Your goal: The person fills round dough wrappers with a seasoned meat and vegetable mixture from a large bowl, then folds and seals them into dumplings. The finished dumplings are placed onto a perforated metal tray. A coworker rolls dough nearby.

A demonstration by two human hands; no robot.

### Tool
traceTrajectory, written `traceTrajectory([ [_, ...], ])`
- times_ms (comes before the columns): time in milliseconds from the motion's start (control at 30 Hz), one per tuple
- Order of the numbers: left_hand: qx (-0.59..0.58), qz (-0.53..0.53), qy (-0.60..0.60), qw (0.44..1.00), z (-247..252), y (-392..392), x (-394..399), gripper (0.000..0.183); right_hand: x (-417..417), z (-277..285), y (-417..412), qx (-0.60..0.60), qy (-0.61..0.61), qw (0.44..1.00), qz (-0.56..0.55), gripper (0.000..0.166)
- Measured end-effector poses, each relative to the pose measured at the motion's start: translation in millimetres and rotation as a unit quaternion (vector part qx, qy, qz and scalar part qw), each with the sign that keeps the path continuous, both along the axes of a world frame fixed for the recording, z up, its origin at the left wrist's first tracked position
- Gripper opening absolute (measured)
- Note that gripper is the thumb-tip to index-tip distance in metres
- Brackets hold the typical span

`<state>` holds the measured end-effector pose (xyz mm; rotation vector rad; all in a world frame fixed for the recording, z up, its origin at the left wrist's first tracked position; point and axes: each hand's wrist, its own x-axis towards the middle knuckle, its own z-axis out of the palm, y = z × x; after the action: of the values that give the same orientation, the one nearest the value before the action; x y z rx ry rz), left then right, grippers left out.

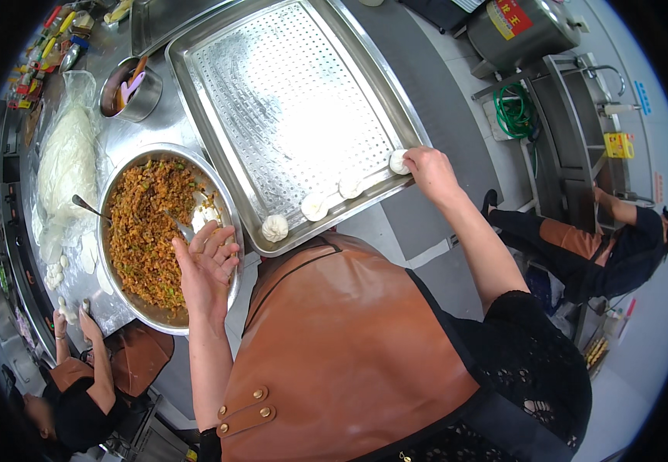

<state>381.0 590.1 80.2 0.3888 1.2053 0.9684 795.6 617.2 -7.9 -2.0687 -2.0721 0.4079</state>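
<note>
My right hand (433, 176) has its fingertips on a white filled bun (399, 162) at the near right corner of a perforated metal tray (212, 86). Along the tray's near edge sit a pleated bun (275, 228) and two more buns, one (314, 207) beside the other (350, 187). Palm up and fingers apart, my left hand (210, 271) holds nothing over the rim of a steel bowl (232, 202). Chopped orange-brown filling (149, 231) with green bits fills much of that bowl. A metal spoon (181, 224) stands in the filling, partly hidden by my left fingers.
Left of the bowl lies a large piece of dough (68, 161) under plastic, with flat dough wrappers (88, 253) nearby. A metal pot (144, 95) holds utensils. One co-worker's hands (88, 326) handle dough at lower left; another person (605, 242) is by the sink at right.
</note>
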Motion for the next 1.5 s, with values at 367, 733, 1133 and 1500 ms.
traceTrajectory([
  [367, 0.008, 0.001, 0.007, 1.0, -1.3, 1.7, -7.0, 0.069, -67.3, 18.2, -1.1, -0.006, 0.037, 0.997, 0.068, 0.031],
  [733, 0.011, 0.015, 0.013, 1.0, 2.8, -4.4, -21.6, 0.07, -89.1, -5.7, -2.9, -0.055, 0.109, 0.991, 0.047, 0.034],
  [1133, 0.017, 0.034, -0.002, 0.999, 3.8, -12.3, -41.1, 0.07, -152.6, 9.5, -10.1, -0.064, 0.107, 0.98, 0.153, 0.039],
  [1500, 0.022, 0.106, 0.043, 0.993, 15.3, -33.6, -86.2, 0.072, -162.1, -37.4, -9.6, -0.027, 0.125, 0.987, 0.099, 0.029],
])
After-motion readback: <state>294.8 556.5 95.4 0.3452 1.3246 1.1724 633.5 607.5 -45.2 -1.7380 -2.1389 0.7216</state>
